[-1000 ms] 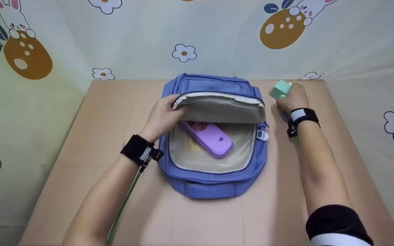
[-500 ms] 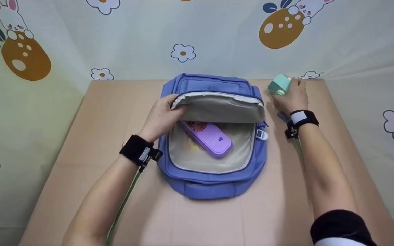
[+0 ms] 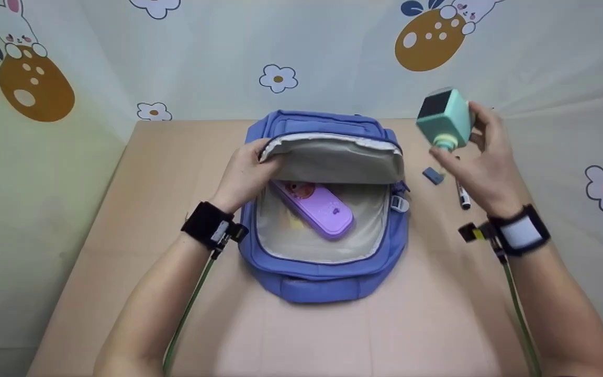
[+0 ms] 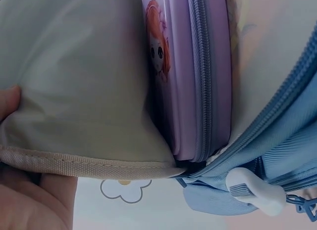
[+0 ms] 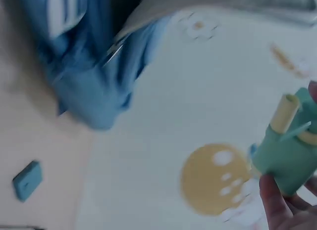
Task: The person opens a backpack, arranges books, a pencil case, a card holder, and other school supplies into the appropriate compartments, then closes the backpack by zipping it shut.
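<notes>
Head view: at centre, the bag's [image 3: 327, 288] flap [image 3: 338, 162] is pinched in the left hand [image 3: 244, 175], the case [image 3: 327, 212] lying inside; at upper right, the gadget [image 3: 457, 118] is held between thumb and spread fingers of the right hand [image 3: 492, 167]. If that grip slipped, the blue block [image 3: 432, 176] or pen [image 3: 464, 196] could be struck.

Left wrist view: the flap's edge is gripped at lower left; if loosened, the case might be covered.

Right wrist view: the gadget is held at the right edge.

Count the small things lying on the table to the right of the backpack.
2: a blue block near the backpack, and a marker partly behind the right hand, which may hide more.
</notes>
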Demonstrator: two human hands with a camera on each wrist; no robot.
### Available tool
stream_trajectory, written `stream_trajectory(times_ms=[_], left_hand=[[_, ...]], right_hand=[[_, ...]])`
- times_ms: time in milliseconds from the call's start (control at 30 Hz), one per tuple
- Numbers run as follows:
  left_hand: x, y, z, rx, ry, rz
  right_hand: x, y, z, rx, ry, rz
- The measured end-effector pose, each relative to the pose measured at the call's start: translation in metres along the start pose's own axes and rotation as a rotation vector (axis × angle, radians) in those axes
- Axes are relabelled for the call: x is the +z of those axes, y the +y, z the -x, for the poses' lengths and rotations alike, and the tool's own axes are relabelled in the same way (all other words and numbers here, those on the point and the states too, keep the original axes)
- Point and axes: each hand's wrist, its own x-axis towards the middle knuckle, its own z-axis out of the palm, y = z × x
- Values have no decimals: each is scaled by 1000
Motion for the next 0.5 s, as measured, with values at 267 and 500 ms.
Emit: stream_trajectory(times_ms=[267, 500], left_hand=[[-2, 4, -3, -6, 36, 5], [-1, 5, -2, -3, 26, 9]], right_hand=[[29, -27, 68, -303, -372, -169], [72, -4, 74, 9, -450, 74]])
